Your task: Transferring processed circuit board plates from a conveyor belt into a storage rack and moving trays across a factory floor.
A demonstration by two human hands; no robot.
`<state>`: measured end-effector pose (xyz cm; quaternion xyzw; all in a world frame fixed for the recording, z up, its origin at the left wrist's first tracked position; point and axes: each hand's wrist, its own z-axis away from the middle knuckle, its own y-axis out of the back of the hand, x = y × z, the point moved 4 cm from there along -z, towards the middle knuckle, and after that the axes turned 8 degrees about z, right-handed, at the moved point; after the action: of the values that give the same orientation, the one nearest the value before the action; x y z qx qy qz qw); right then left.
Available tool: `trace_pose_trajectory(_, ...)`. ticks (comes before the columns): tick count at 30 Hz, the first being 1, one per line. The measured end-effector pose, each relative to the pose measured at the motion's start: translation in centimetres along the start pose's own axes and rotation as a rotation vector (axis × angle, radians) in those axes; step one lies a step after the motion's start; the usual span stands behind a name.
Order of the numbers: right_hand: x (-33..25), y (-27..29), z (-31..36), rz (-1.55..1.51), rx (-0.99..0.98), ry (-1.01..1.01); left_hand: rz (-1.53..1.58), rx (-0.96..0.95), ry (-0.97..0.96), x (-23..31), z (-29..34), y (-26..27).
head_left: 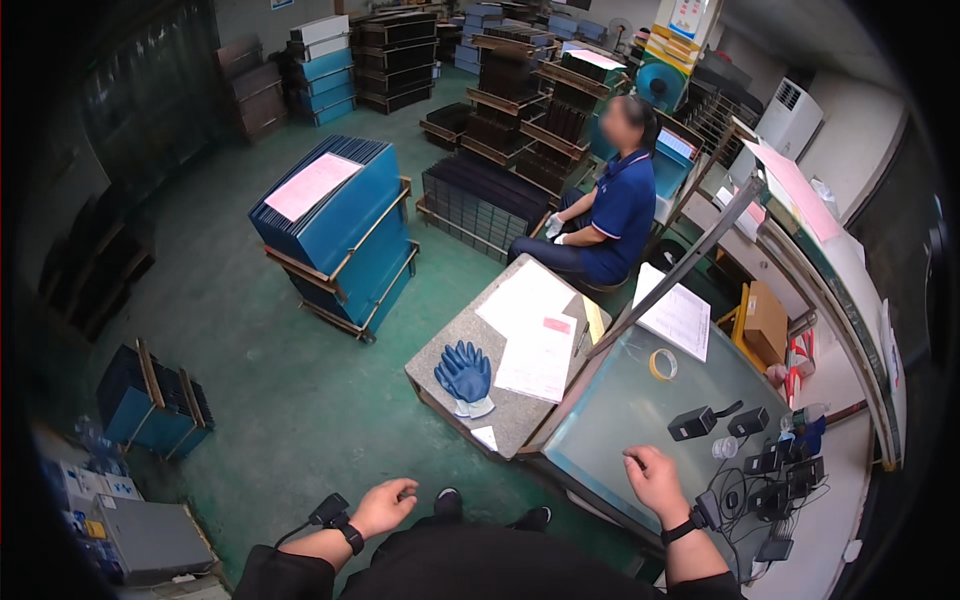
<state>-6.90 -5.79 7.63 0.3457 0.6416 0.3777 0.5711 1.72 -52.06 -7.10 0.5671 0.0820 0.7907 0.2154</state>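
My left hand (384, 507) hangs over the green floor, its fingers loosely bent and apart, holding nothing visible. Over the near edge of the glass-topped table (600, 440) is my right hand (656, 484), also empty, thumb and fingers slightly curved and apart. Each wrist carries a black strap with a small black device. Blue coated work gloves (464, 374) with white cuffs lie on the grey stone-like tabletop (425, 360) ahead of me. Beside them rest printed sheets (538, 360) and a pen (583, 338). Neither hand touches these things.
On the glass are a tape roll (663, 365), black boxes (692, 423) and tangled cables (735, 500). A seated co-worker in a blue shirt (625, 205) is beyond the tables. Stacked blue panels (370, 215) stand ahead left; a grey cabinet (150, 540) is at the lower left.
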Motion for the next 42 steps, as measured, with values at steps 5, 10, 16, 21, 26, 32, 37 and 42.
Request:
trace_pose_trajectory(5,0.1,-0.2,-0.9,0.042,-0.081,0.086,-0.015,-0.056,-0.017,1.8,-1.3,-1.5)
trace_pose_trajectory(10,2.9,-1.2,0.0,-0.02,-0.155,0.071,-0.074,-0.027,0.039,4.0,-3.3,-2.4)
trace_pose_trajectory(16,4.5,-4.9,-0.6,-0.091,-0.269,0.089,-0.105,-0.002,0.025,3.2,-2.2,-4.5)
trace_pose_trajectory(21,0.1,-10.3,-3.2,-0.108,-0.472,0.282,-0.21,-0.025,0.058,0.3,1.1,-2.4)
trace_pose_trajectory(26,-8.0,-15.1,-6.9,-0.068,-0.568,0.409,-0.109,0.139,0.159,-5.3,3.5,4.1)
trace_pose_trajectory(32,-21.8,-24.6,-11.1,0.117,-0.746,0.48,0.037,0.278,0.193,-15.8,8.1,15.2)
trace_pose_trajectory(37,-34.1,-32.8,-15.2,0.18,-0.783,0.587,0.121,0.411,0.299,-22.1,13.0,28.5)
trace_pose_trajectory(42,-43.9,-38.9,-20.8,0.197,-0.852,0.671,0.261,0.637,0.333,-29.0,13.4,40.9)
